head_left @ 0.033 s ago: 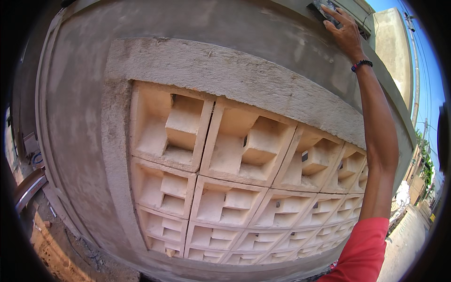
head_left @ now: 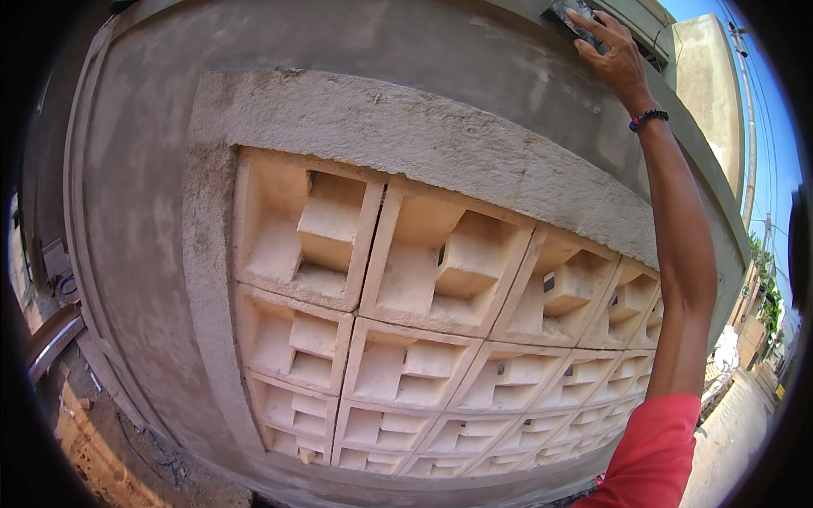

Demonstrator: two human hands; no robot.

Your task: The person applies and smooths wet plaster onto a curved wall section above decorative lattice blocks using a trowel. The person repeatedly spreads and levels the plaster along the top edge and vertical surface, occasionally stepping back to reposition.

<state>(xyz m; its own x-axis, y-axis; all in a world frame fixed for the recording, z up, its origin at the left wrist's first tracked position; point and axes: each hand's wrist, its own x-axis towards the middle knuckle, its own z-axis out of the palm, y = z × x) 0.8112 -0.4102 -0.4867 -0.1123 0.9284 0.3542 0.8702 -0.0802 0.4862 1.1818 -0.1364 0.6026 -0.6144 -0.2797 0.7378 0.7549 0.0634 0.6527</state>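
My right hand (head_left: 616, 55), with a red sleeve and a dark beaded bracelet, is raised high against the grey plastered wall (head_left: 144, 229). Its fingers grip a dark, flat hand tool (head_left: 560, 17), perhaps a float, against the top of the wall at the upper right. Below it a rough plaster border (head_left: 356, 110) surrounds rows of pale cream ventilation blocks (head_left: 405, 233) with recessed cube shapes. My left hand is not in view.
At the lower left lie dirt and rubble (head_left: 93, 449), beside a curved metal piece (head_left: 55, 339). On the right run a sunlit lane (head_left: 732, 449), white sacks (head_left: 724, 356) and utility poles (head_left: 749, 135) with wires. A pale column (head_left: 703, 93) stands behind the wall.
My right hand and the dark tool have shifted slightly to the left along the top of the wall.
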